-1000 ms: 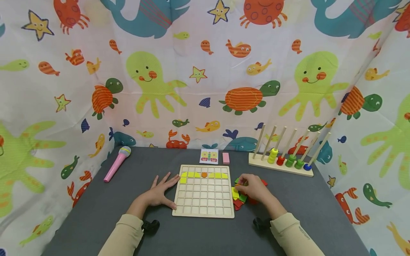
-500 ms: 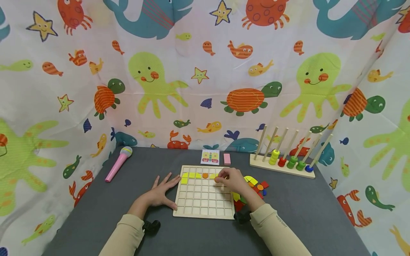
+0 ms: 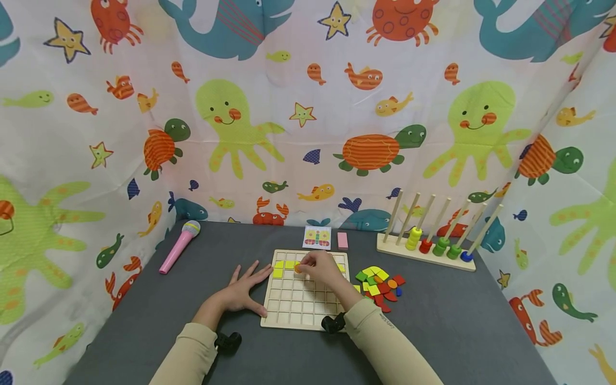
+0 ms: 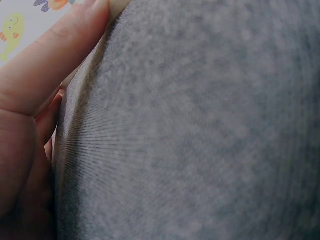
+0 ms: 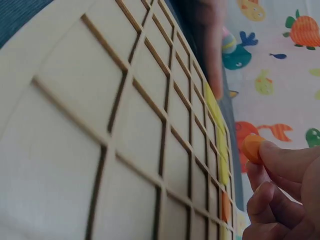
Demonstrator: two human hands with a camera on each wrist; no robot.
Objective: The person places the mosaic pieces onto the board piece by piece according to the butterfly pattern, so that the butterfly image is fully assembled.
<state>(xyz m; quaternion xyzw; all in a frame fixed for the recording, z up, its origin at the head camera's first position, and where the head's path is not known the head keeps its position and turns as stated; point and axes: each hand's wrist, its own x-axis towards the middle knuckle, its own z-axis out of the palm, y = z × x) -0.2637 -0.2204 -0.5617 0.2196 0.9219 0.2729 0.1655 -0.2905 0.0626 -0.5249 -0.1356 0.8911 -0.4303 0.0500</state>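
Orange disc (image 5: 252, 148) carried leftward over the grid board (image 3: 298, 309).
Pinched by the right hand (image 3: 321, 269), it now nears the yellow tiles (image 3: 289, 264); the left hand (image 3: 240, 293) lies spread.

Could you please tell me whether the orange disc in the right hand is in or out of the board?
Out: the right hand pinches the disc clear of the board; the right wrist view shows it against the curtain.

A person's arms (image 3: 206, 315), in beige sleeves (image 3: 391, 345), stretch forward before us; the left hand (image 3: 244, 293) lies with fingers fanned and thumb wide, the right hand (image 3: 321, 267) angled inward, thumb and fingertips (image 5: 267, 151) held in a pinch.
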